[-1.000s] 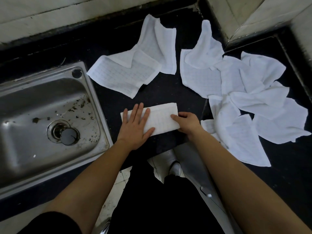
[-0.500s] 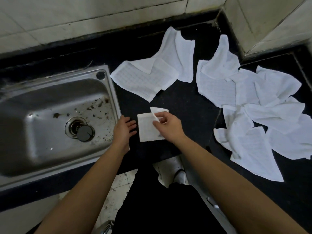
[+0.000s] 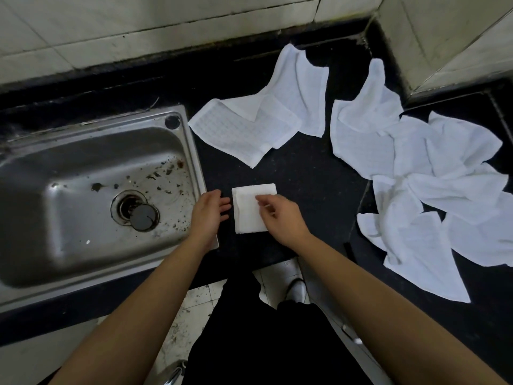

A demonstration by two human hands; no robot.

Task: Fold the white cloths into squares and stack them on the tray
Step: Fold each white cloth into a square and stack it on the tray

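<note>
Where the folded cloth [image 3: 251, 211] sits: front edge of the counter [image 3: 305, 176], 6 o'clock, at the sink's [image 3: 191, 151] 3 o'clock.
Right hand [image 3: 280, 218]: fingers curled, thumb and forefinger tips pinch the top layer near its 12 o'clock edge; probably pinning the last fold flat.
Left hand [image 3: 208, 212]: fingers relaxed, holding nothing, just beside the cloth's 9 o'clock edge; probably ready to square it. Contact unclear.
Unfolded cloths: overlapping pair [image 3: 249, 129] at 12 o'clock; heap [image 3: 433, 190] at 3 o'clock, cut off by the frame.
Tray: not in view.

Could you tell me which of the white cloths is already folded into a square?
The small cloth under the right hand, just beside the sink; the other cloths all lie spread and rumpled.
</note>
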